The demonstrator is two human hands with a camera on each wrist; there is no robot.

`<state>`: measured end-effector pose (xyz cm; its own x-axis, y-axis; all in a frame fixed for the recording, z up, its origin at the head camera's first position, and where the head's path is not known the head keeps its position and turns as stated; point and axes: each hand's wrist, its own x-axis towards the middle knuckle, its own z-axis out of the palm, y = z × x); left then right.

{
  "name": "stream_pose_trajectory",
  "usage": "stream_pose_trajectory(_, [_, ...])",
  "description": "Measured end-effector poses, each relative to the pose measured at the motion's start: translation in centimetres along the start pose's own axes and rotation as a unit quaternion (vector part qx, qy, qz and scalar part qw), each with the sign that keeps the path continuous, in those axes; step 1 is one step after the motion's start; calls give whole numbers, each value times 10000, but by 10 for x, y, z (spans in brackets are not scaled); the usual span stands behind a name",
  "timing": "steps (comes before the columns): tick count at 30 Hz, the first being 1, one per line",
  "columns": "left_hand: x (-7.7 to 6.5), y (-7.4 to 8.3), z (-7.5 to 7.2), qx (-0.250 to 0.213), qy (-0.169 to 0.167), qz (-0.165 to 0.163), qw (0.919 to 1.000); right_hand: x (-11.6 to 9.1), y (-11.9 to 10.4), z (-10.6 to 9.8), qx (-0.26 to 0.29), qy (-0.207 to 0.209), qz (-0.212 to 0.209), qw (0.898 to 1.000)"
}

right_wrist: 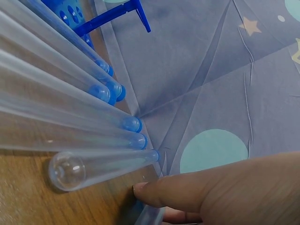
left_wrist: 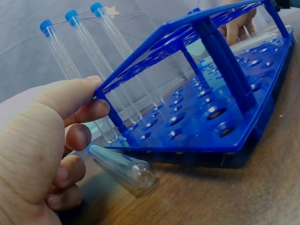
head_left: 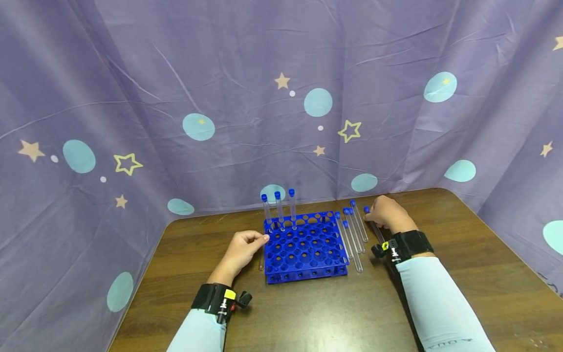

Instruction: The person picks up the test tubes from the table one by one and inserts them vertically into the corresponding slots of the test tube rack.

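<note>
Three capped tubes (head_left: 279,210) stand in the rack (head_left: 308,269) at lower centre, my left grip (head_left: 241,250) pinching its edge, and with my right grip (head_left: 389,215) pinching another tube (head_left: 377,232) right of centre, I'd best lift gently near the cap (head_left: 367,209).

Rack (head_left: 296,250): 1 item. Upright capped tubes (head_left: 279,209), standing in rack: 3. Flat tube (left_wrist: 119,166), lying left of rack: 1. Loose capped tubes (head_left: 348,239), lying right of rack: at least 5, overlap preventing an exact count. Pinched tube (head_left: 377,231), at right hand (head_left: 387,213): 1. Hands: 2, comprising left hand (head_left: 239,252) and right. Wrist straps (head_left: 415,242): 2. Sleeves (head_left: 440,298): 2. Tabletop (head_left: 334,313): 1. Curtain (head_left: 246,58): patterned, at least 1.
</note>
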<state>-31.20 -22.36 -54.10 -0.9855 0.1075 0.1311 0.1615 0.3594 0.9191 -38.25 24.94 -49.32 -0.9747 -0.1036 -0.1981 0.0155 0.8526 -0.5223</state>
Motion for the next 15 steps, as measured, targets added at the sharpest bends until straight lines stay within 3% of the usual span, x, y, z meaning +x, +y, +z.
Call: stream_pose_trajectory(15, [0, 0, 1, 45, 11, 30, 10000, -9, -10, -3, -208, 173, 167, 9995])
